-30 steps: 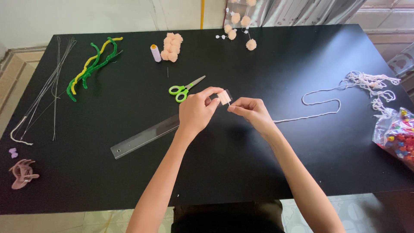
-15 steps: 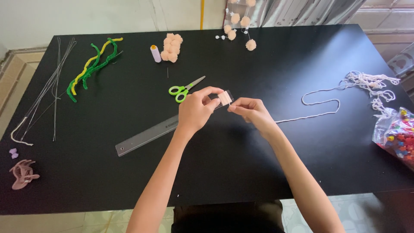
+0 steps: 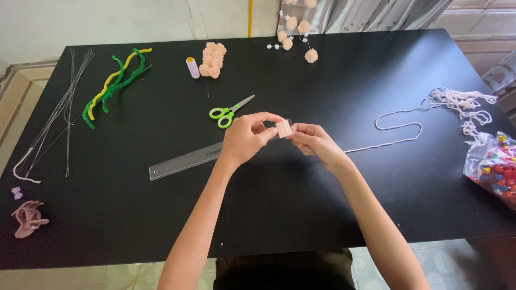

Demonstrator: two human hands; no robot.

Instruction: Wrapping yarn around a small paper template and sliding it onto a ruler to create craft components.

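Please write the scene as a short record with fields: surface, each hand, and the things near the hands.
surface: black table
left hand: grip on the small peach yarn bundle
right hand: pinches the same bundle
under hands: clear ruler
behind hands: green scissors
right side: white yarn strand, bag of coloured beads

1. Near the person, the black counter (image 3: pixel 279 215) lies bare; hands pass freely there.
2. A clear ruler (image 3: pixel 185 160) and green scissors (image 3: pixel 230 111) lie close to the left hand (image 3: pixel 244 138).
3. White yarn (image 3: pixel 398 129) trails rightward from the right hand (image 3: pixel 314 142) toward a bead bag (image 3: pixel 497 166).
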